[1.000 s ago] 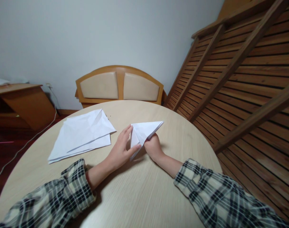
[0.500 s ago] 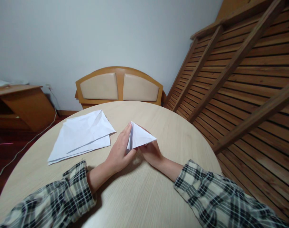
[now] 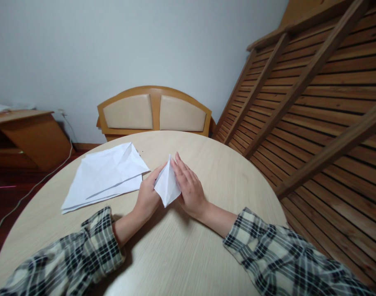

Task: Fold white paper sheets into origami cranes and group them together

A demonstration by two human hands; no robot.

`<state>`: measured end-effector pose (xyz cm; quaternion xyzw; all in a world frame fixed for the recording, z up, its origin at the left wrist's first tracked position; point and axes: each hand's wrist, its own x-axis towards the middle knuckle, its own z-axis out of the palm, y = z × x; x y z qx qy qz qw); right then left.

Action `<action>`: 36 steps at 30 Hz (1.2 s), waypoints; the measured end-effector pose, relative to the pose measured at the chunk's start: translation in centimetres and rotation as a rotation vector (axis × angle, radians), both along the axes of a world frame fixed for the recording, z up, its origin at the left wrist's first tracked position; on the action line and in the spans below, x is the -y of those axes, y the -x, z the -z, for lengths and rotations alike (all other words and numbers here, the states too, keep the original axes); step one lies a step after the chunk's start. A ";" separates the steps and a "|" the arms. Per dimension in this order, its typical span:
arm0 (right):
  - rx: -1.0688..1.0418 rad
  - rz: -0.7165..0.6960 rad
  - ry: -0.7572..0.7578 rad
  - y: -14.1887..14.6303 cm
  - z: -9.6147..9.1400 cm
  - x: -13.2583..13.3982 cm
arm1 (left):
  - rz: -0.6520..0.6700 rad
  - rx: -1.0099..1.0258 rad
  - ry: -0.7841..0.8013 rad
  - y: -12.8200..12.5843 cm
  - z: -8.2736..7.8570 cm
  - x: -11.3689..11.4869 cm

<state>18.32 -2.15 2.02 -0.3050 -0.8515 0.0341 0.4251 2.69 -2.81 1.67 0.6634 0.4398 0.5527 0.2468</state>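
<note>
White paper [image 3: 168, 183], white sheets [image 3: 104, 172], black-and-cream plaid sleeves [image 3: 268, 250], pale wood-grain tabletop [image 3: 184, 259], brown slats [image 3: 345, 82], pale blue-grey wall [image 3: 145, 41]

A pale, plain wall [image 3: 145, 45] rises behind a round, light wood desk [image 3: 234, 176]. Against it stands an arched wooden headboard [image 3: 156, 111] with two cream panels [image 3: 128, 112]. A slatted wooden frame [image 3: 317, 96] leans at right; at left, a brown cabinet [image 3: 41, 137] and a pale cable [image 3: 21, 201] lie over dark reddish floor [image 3: 5, 199].
</note>
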 end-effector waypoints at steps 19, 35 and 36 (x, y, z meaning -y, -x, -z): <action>-0.326 -0.152 0.368 -2.6 2.9 -3.5 | 0.342 0.454 0.521 2.0 1.8 -2.2; -0.604 -0.100 0.669 -3.0 3.4 -4.8 | 0.426 0.668 0.613 3.4 1.5 -2.7; -0.586 -0.127 0.691 -2.9 3.4 -4.8 | 0.389 0.671 0.620 3.3 1.5 -2.8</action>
